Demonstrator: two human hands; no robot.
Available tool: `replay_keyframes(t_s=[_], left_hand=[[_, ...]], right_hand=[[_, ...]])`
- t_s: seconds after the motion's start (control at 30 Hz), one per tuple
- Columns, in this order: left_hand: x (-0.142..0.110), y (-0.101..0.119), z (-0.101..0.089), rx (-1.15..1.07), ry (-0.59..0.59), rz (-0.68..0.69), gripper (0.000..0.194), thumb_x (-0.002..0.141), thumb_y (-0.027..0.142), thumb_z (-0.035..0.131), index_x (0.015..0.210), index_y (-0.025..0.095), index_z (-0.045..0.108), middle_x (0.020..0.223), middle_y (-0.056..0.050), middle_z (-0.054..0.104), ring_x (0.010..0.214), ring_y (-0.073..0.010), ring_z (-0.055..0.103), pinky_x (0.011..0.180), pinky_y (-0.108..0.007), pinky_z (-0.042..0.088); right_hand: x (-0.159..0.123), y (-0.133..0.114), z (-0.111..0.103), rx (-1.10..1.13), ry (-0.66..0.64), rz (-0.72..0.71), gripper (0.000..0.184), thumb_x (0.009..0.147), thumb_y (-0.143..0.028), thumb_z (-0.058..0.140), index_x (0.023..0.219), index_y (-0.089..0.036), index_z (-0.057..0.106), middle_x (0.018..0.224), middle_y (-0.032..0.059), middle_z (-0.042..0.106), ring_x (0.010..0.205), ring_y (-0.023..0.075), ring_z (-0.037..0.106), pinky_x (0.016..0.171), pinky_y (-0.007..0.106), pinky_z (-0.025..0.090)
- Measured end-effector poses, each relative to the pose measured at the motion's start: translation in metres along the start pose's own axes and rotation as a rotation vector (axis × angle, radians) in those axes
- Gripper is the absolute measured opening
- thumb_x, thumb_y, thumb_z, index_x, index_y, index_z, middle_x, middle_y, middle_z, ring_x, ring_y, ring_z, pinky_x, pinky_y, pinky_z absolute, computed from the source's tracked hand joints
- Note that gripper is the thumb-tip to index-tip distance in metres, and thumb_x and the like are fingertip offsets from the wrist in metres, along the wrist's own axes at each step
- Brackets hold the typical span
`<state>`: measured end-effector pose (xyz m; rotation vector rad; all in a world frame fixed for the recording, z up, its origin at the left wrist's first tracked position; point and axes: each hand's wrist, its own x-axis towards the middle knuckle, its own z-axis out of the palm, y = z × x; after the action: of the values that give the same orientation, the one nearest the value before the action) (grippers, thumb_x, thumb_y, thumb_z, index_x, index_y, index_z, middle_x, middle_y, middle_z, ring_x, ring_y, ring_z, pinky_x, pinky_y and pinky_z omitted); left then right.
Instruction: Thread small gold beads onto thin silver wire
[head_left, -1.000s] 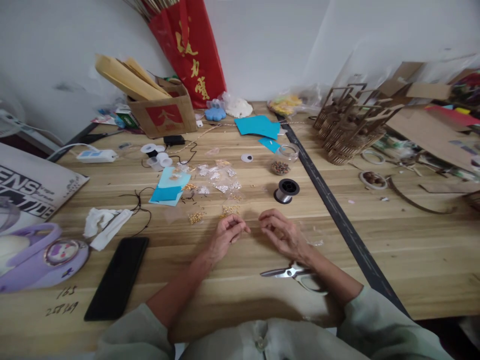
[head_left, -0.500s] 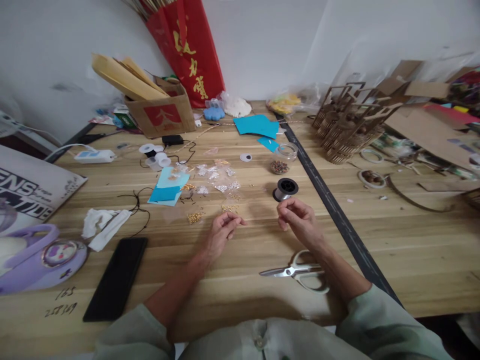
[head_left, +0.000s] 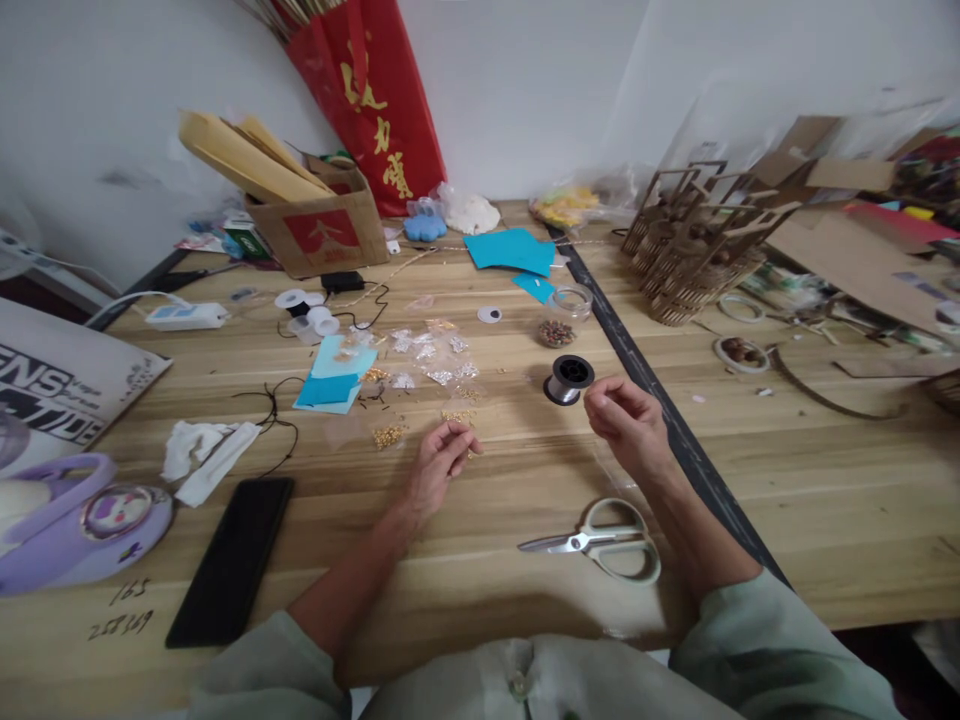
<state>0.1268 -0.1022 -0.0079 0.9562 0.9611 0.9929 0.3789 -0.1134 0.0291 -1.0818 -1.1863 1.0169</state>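
Observation:
My left hand (head_left: pixel 442 462) is closed in a pinch just in front of the small gold beads (head_left: pixel 459 415). Whatever its fingertips hold is too small to name. Another pile of gold beads (head_left: pixel 388 436) lies to its left. Over the table at the right, my right hand (head_left: pixel 630 425) also pinches, thumb against forefinger; anything between them is too fine to make out. Right by its fingertips stands a black spool (head_left: pixel 568 380) wound with clear line. Faint pale strands (head_left: pixel 613 465) show below this hand. Scissors (head_left: pixel 592 542) with cream handles lie nearer me, blades pointing left.
Small bags of beads (head_left: pixel 442 370) and blue sheets (head_left: pixel 330 385) lie beyond my left hand. A glass jar (head_left: pixel 559 325) stands behind the spool. A black phone (head_left: pixel 231 562) lies at left, bamboo baskets (head_left: pixel 686 245) at back right. A dark strip (head_left: pixel 675 450) crosses the table.
My right hand has moved to the right, away from the spool and my left hand, uncovering more of the scissors' handles. My left hand has shifted slightly left.

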Motion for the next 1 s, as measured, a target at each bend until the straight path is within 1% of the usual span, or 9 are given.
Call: replay_keyframes(t_s=[0.1,0.17,0.23,0.4,0.53,0.67,0.77,0.87,1.0], left_hand=[[-0.001,0.000,0.000,0.021,0.001,0.005,0.025,0.072,0.033,0.068,0.078,0.013,0.054,0.067,-0.001,0.063,0.041,-0.0017,0.031,0.039,-0.018,0.018],[-0.001,0.000,0.001,0.044,0.000,0.007,0.024,0.073,0.033,0.067,0.079,0.013,0.054,0.068,-0.001,0.063,0.041,-0.0018,0.032,0.039,-0.018,0.018],[-0.002,0.001,0.001,0.063,0.002,0.008,0.024,0.073,0.033,0.067,0.079,0.013,0.054,0.069,-0.002,0.063,0.042,-0.0020,0.032,0.040,-0.018,0.019],[-0.002,0.002,0.002,0.098,-0.009,0.023,0.024,0.074,0.033,0.067,0.078,0.013,0.054,0.067,-0.002,0.064,0.043,-0.0028,0.033,0.040,-0.018,0.020],[-0.004,0.003,0.003,0.117,-0.039,0.010,0.025,0.074,0.034,0.066,0.077,0.014,0.053,0.062,0.000,0.062,0.042,-0.0034,0.034,0.040,-0.018,0.021],[-0.006,0.005,0.006,0.112,-0.071,-0.031,0.027,0.073,0.036,0.067,0.077,0.015,0.052,0.059,0.001,0.060,0.043,-0.0042,0.037,0.040,-0.018,0.022],[-0.008,0.004,0.007,0.108,-0.127,-0.061,0.029,0.073,0.039,0.067,0.079,0.015,0.051,0.055,0.002,0.056,0.044,-0.0049,0.038,0.040,-0.017,0.021],[-0.009,0.002,0.007,0.095,-0.163,-0.071,0.029,0.074,0.039,0.066,0.083,0.016,0.051,0.055,0.004,0.053,0.045,-0.0051,0.038,0.040,-0.017,0.021],[-0.009,0.002,0.006,0.072,-0.197,-0.092,0.028,0.078,0.038,0.062,0.093,0.017,0.051,0.057,0.005,0.050,0.046,-0.0051,0.036,0.040,-0.017,0.021]], right_hand=[[-0.001,-0.004,-0.001,-0.150,0.045,-0.087,0.022,0.078,-0.039,0.065,0.078,-0.018,0.058,0.061,-0.0018,0.045,0.050,0.0083,0.037,0.043,0.021,0.028],[-0.002,-0.006,0.000,-0.247,0.049,-0.139,0.021,0.079,-0.038,0.065,0.076,-0.018,0.059,0.066,0.0001,0.050,0.055,0.0100,0.042,0.046,0.022,0.032],[-0.003,-0.006,0.002,-0.332,0.040,-0.179,0.020,0.081,-0.037,0.062,0.075,-0.018,0.059,0.066,0.0008,0.052,0.056,0.0106,0.044,0.046,0.022,0.033],[-0.005,0.001,0.002,-0.592,-0.002,-0.259,0.016,0.085,-0.033,0.056,0.078,-0.018,0.058,0.063,-0.0002,0.053,0.048,0.0091,0.040,0.043,0.022,0.030],[-0.003,0.006,0.000,-0.708,-0.012,-0.326,0.012,0.086,-0.029,0.054,0.080,-0.019,0.058,0.064,0.0000,0.054,0.049,0.0093,0.042,0.045,0.023,0.032],[-0.003,0.009,0.001,-0.739,-0.018,-0.326,0.012,0.086,-0.029,0.053,0.082,-0.019,0.057,0.064,-0.0002,0.054,0.049,0.0097,0.042,0.046,0.023,0.033],[-0.005,0.010,0.006,-0.709,-0.078,-0.299,0.012,0.086,-0.030,0.053,0.082,-0.019,0.057,0.063,-0.0007,0.053,0.050,0.0101,0.043,0.047,0.023,0.034],[-0.009,0.012,0.016,-0.682,-0.154,-0.288,0.013,0.087,-0.029,0.051,0.080,-0.019,0.055,0.064,-0.0002,0.053,0.054,0.0111,0.047,0.051,0.023,0.036],[-0.016,0.014,0.030,-0.622,-0.230,-0.262,0.011,0.089,-0.025,0.048,0.095,-0.019,0.055,0.065,-0.0009,0.054,0.053,0.0106,0.047,0.051,0.022,0.037]])
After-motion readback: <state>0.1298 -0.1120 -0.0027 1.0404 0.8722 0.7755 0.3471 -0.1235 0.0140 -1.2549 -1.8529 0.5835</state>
